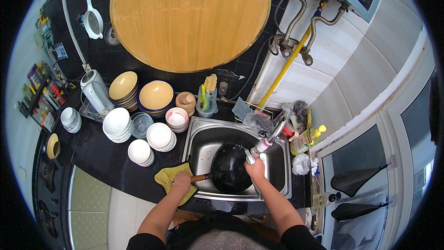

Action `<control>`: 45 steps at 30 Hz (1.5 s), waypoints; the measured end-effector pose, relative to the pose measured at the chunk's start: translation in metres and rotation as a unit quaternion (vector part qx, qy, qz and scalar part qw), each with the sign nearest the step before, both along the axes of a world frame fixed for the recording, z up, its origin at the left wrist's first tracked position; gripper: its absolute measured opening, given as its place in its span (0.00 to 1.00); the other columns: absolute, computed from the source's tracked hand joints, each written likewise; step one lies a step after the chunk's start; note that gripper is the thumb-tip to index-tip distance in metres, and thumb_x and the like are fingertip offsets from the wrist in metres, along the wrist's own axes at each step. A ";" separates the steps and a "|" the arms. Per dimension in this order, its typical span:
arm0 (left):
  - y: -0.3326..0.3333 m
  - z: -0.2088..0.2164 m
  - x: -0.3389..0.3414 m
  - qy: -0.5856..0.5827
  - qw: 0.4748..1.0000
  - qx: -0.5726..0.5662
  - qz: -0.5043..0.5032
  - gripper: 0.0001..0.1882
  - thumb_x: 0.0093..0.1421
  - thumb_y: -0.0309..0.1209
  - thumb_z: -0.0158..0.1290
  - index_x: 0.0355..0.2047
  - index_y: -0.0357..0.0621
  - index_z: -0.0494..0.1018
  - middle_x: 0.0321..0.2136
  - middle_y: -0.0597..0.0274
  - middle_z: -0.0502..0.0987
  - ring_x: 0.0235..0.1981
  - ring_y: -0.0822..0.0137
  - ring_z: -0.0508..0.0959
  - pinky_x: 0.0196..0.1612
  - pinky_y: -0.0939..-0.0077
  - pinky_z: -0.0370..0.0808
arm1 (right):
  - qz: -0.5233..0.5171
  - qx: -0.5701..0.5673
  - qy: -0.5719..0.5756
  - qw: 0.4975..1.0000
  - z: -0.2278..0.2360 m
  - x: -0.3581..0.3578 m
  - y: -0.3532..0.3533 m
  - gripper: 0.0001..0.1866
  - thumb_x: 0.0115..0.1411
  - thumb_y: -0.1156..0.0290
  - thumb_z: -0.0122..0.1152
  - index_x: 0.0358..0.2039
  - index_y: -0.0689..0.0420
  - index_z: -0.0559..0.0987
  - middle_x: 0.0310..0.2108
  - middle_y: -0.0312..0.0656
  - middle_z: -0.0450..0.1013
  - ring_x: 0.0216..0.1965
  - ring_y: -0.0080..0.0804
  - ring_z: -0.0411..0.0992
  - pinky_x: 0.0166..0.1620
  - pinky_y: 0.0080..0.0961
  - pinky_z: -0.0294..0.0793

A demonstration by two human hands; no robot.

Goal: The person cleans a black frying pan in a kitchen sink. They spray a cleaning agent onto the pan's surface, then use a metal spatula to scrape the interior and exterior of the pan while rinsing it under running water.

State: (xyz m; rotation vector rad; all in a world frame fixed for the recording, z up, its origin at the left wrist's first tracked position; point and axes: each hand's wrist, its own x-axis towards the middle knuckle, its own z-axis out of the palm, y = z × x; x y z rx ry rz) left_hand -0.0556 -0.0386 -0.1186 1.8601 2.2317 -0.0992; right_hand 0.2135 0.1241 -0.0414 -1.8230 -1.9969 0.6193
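Clearly, both hands are occupied at the sink [196, 153]. The left hand [182, 180] is closed around the end of the wooden handle [200, 178], and the black pan [230, 169] lies inside the basin, tilted a little. The right hand [255, 169] is curled around the lower end of the faucet [264, 144], just above the pan's right edge. Under the left hand the yellow cloth [165, 178] is spread at the counter's front edge; whether the fingers also pinch it, I cannot tell well from here.

I see some dangers. A wet handle could turn in one hand, and the pan would tip against the basin wall. A strong stream on its curved inside could splash toward the person. If the handle swings left, it may push the small white bowls [140, 152], which stand near, stacked on the counter [101, 166].
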 end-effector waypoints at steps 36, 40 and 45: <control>0.001 0.000 -0.003 -0.069 0.998 0.006 -0.002 0.07 0.50 0.25 0.51 0.30 0.44 0.76 0.34 0.55 0.75 0.39 0.57 0.75 0.43 0.67 0.73 | 0.107 -0.050 -0.057 0.991 -0.001 -0.056 0.002 0.10 0.44 0.66 0.57 0.29 0.54 0.77 0.29 0.52 0.75 0.35 0.50 0.74 0.40 0.41 0.73; 0.000 0.005 -0.004 -0.079 0.997 0.003 -0.003 0.07 0.49 0.25 0.51 0.30 0.43 0.75 0.35 0.54 0.74 0.40 0.55 0.74 0.43 0.66 0.73 | 0.120 -0.044 -0.044 0.991 0.002 -0.057 -0.004 0.11 0.44 0.67 0.57 0.30 0.54 0.78 0.29 0.51 0.76 0.35 0.50 0.74 0.40 0.41 0.74; -0.001 0.011 -0.002 -0.092 0.996 0.010 0.006 0.07 0.49 0.24 0.52 0.31 0.43 0.75 0.35 0.55 0.74 0.41 0.56 0.74 0.44 0.67 0.73 | 0.164 -0.083 -0.102 0.978 0.005 -0.057 -0.017 0.11 0.42 0.67 0.58 0.29 0.55 0.78 0.30 0.52 0.75 0.36 0.51 0.73 0.42 0.41 0.73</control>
